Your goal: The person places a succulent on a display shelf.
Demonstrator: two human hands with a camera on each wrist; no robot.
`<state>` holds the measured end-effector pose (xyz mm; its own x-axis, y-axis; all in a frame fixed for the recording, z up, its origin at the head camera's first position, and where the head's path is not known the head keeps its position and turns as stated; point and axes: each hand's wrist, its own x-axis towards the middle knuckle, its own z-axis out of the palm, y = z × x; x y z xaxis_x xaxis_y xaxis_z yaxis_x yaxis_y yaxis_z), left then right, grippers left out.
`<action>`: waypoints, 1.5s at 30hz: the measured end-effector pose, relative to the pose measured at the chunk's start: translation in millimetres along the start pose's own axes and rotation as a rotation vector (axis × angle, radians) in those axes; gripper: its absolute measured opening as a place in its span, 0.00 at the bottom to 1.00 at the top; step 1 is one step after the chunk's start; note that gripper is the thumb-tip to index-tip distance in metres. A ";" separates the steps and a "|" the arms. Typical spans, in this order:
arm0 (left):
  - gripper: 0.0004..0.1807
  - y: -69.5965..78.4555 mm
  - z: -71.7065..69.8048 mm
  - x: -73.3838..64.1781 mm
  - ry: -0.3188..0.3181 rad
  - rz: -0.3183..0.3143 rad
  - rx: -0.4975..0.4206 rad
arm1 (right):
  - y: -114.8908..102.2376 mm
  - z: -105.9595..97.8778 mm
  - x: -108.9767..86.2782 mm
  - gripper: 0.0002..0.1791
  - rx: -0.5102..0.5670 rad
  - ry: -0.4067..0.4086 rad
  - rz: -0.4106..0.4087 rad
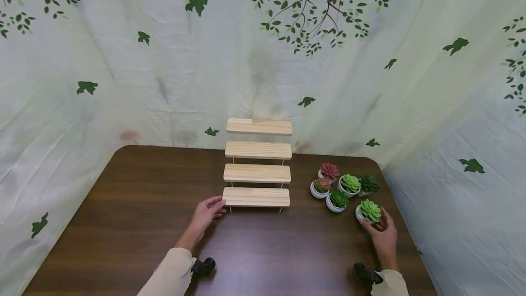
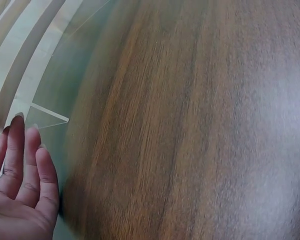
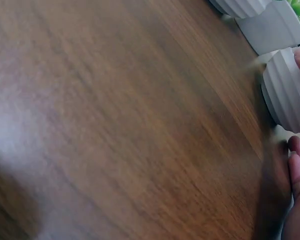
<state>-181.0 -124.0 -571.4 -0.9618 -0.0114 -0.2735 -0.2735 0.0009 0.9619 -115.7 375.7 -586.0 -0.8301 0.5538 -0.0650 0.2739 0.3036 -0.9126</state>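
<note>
From the head camera we see a four-tier wooden display stand on a brown wood-grain table, with leaf-printed fabric hanging behind it. At the stand's left end, we find the left hand touching its lowest shelf. To the right of the stand, the right hand clasps a light-green potted succulent between thumb and fingers; five other potted succulents cluster between the two.

In the left wrist view, we see the left hand's fingers nearly straight, just beside the stand's clear leg.

In the right wrist view, well right of the stand, we see the thumb against a ribbed white pot, other fingertips beneath it; we cannot tell whether it touches the table.
</note>
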 end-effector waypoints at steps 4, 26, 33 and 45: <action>0.22 -2.2 -1.5 2.3 0.004 -0.013 -0.026 | 0.8 4.4 1.9 0.45 0.003 0.012 0.000; 0.23 -1.9 -0.6 0.5 -0.025 -0.050 -0.123 | 0.2 8.1 5.8 0.42 0.051 0.012 0.045; 0.24 0.8 -1.1 -1.3 -0.045 -0.047 -0.130 | -2.5 6.8 5.2 0.44 0.093 0.002 0.068; 0.23 1.3 -1.6 -0.8 -0.051 -0.055 -0.129 | -13.1 0.5 1.4 0.46 0.133 0.017 0.074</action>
<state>-180.6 -125.5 -570.0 -0.9456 0.0424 -0.3226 -0.3254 -0.1264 0.9371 -120.7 372.1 -574.4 -0.8011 0.5846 -0.1284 0.2667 0.1566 -0.9510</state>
